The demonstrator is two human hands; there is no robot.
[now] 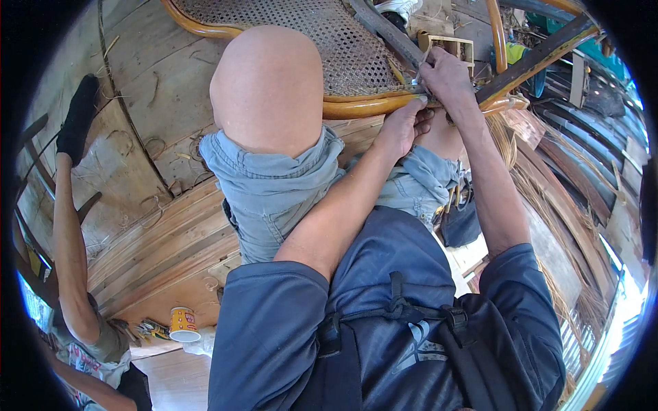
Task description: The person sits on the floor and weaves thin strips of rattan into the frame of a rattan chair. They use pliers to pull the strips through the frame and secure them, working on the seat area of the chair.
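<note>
A rattan chair frame lies before me, its woven cane panel [329, 41] edged by a glossy orange-brown rattan rail [373, 106]. At the rail's right end, beside a dark flat bar [391, 34], my right hand [447, 79] bends down with its fingers pinched together. Whatever it pinches is hidden behind the fingers. Just below, my left hand [404, 127] has its thumb tip against the rail and its other fingers curled. I cannot make out what lies between them. My left knee [271, 85] is raised against the panel's near edge.
Worn dark-and-orange poles [538, 61] cross at the upper right. Bundles of loose fibre strands [510, 140] and stacked boards [569, 198] lie on the right. Another person's arm [72, 253] and dark-socked foot are at left. A yellow cup [184, 323] lies beside pliers [154, 330].
</note>
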